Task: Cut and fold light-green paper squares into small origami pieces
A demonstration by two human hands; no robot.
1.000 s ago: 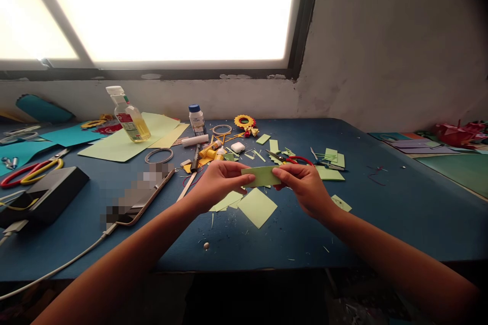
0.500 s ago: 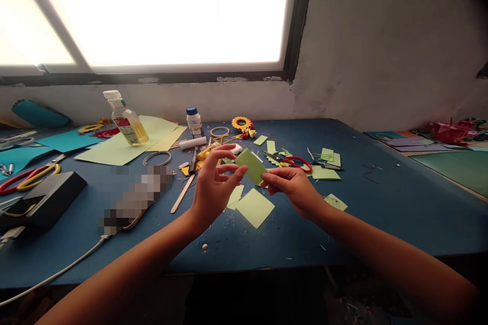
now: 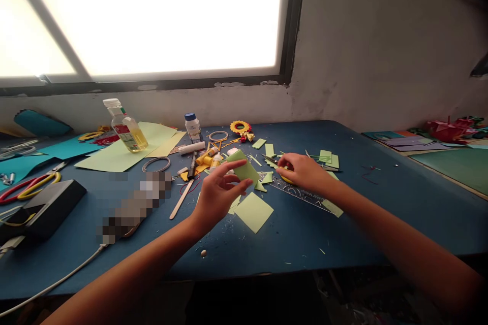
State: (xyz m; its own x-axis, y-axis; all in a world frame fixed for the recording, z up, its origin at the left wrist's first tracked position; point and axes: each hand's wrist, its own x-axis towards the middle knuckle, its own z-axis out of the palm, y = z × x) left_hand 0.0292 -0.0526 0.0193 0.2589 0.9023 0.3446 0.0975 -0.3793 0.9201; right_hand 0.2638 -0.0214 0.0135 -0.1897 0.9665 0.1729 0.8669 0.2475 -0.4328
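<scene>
Your left hand has the green paper up off the tabletop, between thumb and forefinger: the forefinger lies along its upper part, the thumb is at its lower right side, and the other fingers curl behind. The paper stands tilted above the scraps, just behind the square, which lies flat nearer to you.

Your right hand is down among the cuttings, its fingers bent at the scissors. A yellow part of the handle shows below them, and the blades point away to the left. The hand hides the rest, so you cannot tell from here whether those fingers have closed on the handle or only touch it. The ruler runs slantwise under that hand, its near end by a small green piece.

The step in hand looks like taking up the scissors on one side while the paper waits on the other. The next move seems to call for a sure hold on the handle and a lift that clears the ruler and the loose slips. Your left pinch should stay light, so the paper does not crease, with the thumb well away from the blades.
</scene>
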